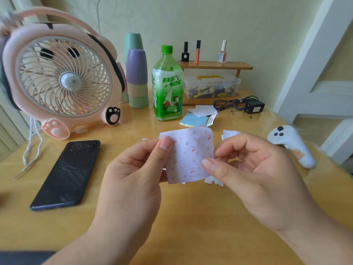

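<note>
White sheet [191, 155] is being pinched by your left hand [129, 178] and right hand [257, 178] at opposite edges, so peel slowly, without creasing.

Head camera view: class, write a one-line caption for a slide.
Left hand and right hand pinch a dotted paper square above the table, near a phone.

White sheet [191, 155] with red, perhaps grey, specks.

A home room — pink cat-paw desk fan [61, 81], nail polish bottles [222, 52], wallpapered wall [229, 22].
</note>
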Available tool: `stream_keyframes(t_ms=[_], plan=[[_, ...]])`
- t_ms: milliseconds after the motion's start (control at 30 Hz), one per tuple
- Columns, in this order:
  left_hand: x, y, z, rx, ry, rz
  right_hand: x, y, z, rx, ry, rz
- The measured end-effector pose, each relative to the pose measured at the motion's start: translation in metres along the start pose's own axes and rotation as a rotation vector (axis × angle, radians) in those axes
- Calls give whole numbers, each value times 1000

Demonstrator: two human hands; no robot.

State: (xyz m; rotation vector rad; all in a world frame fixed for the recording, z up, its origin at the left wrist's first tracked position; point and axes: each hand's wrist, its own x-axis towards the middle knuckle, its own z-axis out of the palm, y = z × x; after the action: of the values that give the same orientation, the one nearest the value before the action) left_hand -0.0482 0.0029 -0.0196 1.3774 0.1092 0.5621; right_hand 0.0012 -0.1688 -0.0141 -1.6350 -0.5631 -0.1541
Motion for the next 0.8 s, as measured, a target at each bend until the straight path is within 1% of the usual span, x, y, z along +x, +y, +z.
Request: stream_keyframes(t_ms=[67, 200, 400, 800], plan=[[0, 0, 1, -8, -17, -18, 1, 0, 0, 8, 4, 0], [-2, -1, 2, -11, -27, -42, 4, 0, 0, 149, 21, 41], [-2, -3, 1, -15, -28, -46, 3, -3, 1, 115, 26, -12], [-4, -3, 2, -79, -56, -77, 3, -4, 6, 108, 44, 37]])
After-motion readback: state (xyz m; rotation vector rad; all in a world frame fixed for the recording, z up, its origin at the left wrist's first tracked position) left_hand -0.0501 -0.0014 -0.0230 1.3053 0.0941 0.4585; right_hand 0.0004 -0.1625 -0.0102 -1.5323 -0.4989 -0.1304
